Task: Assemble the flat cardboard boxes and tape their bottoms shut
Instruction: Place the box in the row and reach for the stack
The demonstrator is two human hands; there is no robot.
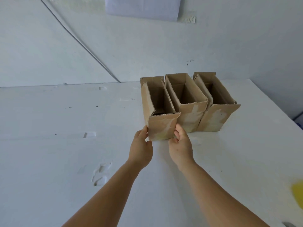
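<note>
my left hand (140,145) has its thumb along the near left edge of the nearest box (161,124), the other fingers curled round the corner out of sight, so it grips that side. my right hand (180,144) does the same on the near right edge: thumb up against the cardboard, fingers tucked round toward the side wall. between the two hands the box stands upright on the white table (65,153), open at the top, its flaps standing up and pale torn patches on its front face.

just to its right, touching or nearly so, stands a middle box (191,115), also upright and open, and beyond that a right-hand box (216,117), the three in a row angled toward the table's far right corner. the table top is dented and speckled with small dark marks. behind it a white wall (49,46) carries a thin dark cable (78,40) running diagonally, and a sheet of paper (142,7) hangs near the top. a blurred yellow patch (297,192) sits at the right edge.
</note>
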